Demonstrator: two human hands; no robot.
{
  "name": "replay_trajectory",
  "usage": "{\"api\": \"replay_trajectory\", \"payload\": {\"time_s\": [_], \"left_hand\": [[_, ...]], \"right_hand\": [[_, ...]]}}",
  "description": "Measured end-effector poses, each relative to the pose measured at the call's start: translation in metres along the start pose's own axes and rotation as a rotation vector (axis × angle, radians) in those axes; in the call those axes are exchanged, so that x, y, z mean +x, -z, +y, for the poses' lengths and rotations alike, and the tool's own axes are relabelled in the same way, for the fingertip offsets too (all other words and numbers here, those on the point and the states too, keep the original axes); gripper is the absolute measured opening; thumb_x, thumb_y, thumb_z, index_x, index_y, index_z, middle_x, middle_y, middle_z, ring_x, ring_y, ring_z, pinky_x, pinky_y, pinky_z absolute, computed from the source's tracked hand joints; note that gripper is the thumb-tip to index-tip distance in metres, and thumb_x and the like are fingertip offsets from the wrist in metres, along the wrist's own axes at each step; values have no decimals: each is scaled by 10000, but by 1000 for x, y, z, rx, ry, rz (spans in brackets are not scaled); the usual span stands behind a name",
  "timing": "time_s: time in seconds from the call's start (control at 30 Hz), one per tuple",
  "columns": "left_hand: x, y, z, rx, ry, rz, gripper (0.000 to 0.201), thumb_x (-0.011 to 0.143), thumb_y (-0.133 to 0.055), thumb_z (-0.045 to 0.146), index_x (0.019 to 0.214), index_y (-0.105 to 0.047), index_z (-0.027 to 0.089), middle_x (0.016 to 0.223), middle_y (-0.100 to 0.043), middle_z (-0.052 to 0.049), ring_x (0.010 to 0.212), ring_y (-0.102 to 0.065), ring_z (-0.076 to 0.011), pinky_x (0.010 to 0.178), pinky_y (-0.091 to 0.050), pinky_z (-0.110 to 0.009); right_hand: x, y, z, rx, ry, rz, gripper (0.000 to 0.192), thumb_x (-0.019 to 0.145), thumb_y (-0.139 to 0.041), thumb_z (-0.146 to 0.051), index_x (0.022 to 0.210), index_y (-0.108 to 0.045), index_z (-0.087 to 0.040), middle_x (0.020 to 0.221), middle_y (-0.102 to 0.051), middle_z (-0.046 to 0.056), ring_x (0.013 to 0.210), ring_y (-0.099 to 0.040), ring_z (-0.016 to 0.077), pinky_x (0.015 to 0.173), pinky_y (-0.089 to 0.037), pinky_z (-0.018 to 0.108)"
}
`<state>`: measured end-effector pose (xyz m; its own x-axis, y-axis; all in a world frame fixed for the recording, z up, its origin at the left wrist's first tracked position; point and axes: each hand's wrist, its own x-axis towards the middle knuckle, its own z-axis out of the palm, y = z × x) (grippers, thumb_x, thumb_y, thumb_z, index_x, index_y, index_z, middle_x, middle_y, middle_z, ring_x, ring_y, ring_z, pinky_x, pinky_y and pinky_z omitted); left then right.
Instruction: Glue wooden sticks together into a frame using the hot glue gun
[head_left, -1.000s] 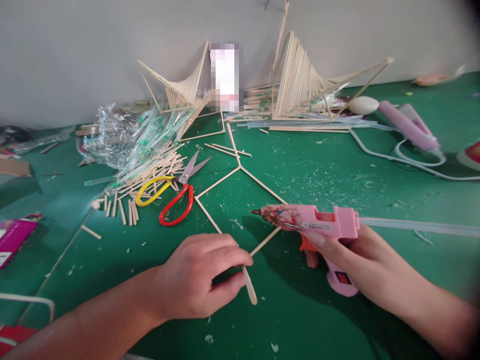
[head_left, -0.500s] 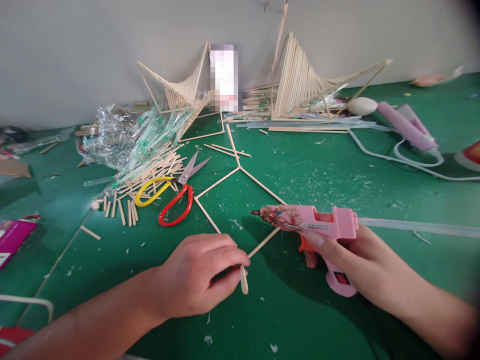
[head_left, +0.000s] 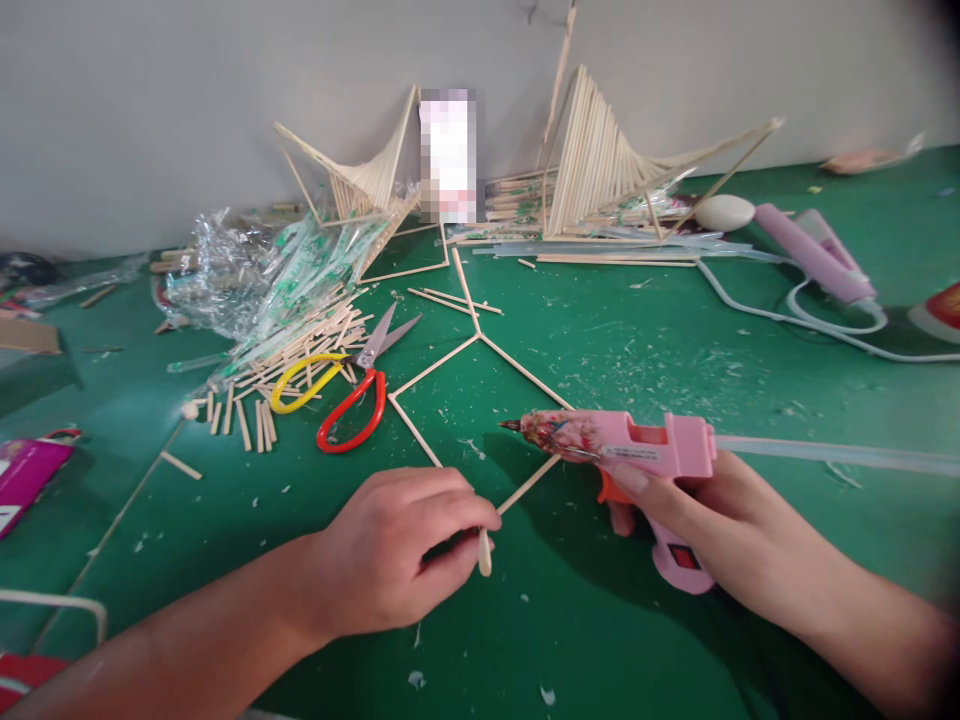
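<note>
Free end of the short stick [head_left: 485, 555] has swung in toward the palm over the last second and shows less of its length, so it looks stood up more steeply; glue gun [head_left: 652, 440] all but unmoved. I take this as the stick being trued up at the corner of the stick frame [head_left: 528, 485]. Left hand [head_left: 420, 545]: thumb and fingertips pinching the stick, its blunt end poking out below them toward the wearer. Frame lies flat on the green table [head_left: 637, 650], its near corner hidden under those fingers, the rest running out beyond them. Right hand [head_left: 735, 530]: wrapped round the gun's grip, a finger by the orange trigger [head_left: 611, 488]; cannot tell if squeezed. Nozzle [head_left: 510, 425] beyond the left fingertips, apart from them. Scissors [head_left: 369, 358] farther out, left of the frame.
</note>
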<state>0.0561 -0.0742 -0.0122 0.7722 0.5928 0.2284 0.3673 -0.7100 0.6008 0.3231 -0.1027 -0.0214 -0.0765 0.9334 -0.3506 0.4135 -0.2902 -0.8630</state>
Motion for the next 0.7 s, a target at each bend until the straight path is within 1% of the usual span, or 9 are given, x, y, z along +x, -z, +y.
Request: {"api": "replay_trajectory", "payload": {"time_s": [0.13, 0.27, 0.33, 0.47, 0.57, 0.7], "left_hand": [[0, 0, 0, 12, -3, 6, 132, 873, -567, 118, 977, -641, 152, 832, -665, -25, 716, -599, -126, 666, -462, -230], [0, -1, -1, 22, -8, 3, 130, 882, -562, 136, 983, -641, 159, 848, -678, -26, 734, -615, -134, 679, -473, -239], [-1, -1, -2, 28, -9, -3, 125, 888, -562, 147, 981, -643, 164, 854, -685, -22, 741, -624, -137, 686, -478, -242], [-1, -1, -3, 35, -16, -2, 127, 894, -561, 151, 983, -649, 164, 865, -698, -22, 756, -639, -140, 696, -491, -244], [-1, -1, -3, 30, -14, -7, 137, 897, -554, 141, 989, -653, 165, 878, -706, -21, 770, -644, -140, 708, -497, -242], [0, -3, -3, 20, -4, -20, 142, 913, -536, 151, 987, -656, 170, 876, -703, -24, 766, -640, -138, 702, -491, -239]], "right_hand": [[-1, -1, -3, -17, 15, 6, 565, 806, -483, -700, 825, -692, -175, 603, -611, 45, 471, -472, 124, 407, -350, 250], [-5, -3, -10, 3, -35, 59, 553, 801, -499, -694, 878, -701, -185, 615, -609, 38, 500, -486, 132, 419, -343, 251], [-5, -4, -11, 6, -42, 64, 548, 795, -503, -697, 842, -696, -187, 620, -614, 38, 499, -483, 129, 420, -335, 251], [-5, -4, -11, -14, -8, 63, 543, 798, -503, -694, 722, -674, -184, 616, -623, 42, 506, -480, 123, 445, -347, 254], [-5, -4, -11, 1, -3, 63, 537, 802, -503, -689, 742, -685, -187, 617, -628, 43, 492, -478, 125, 434, -344, 260], [-5, -5, -11, 27, -3, 73, 513, 799, -519, -678, 725, -673, -194, 622, -633, 48, 494, -501, 139, 409, -340, 267]]}}
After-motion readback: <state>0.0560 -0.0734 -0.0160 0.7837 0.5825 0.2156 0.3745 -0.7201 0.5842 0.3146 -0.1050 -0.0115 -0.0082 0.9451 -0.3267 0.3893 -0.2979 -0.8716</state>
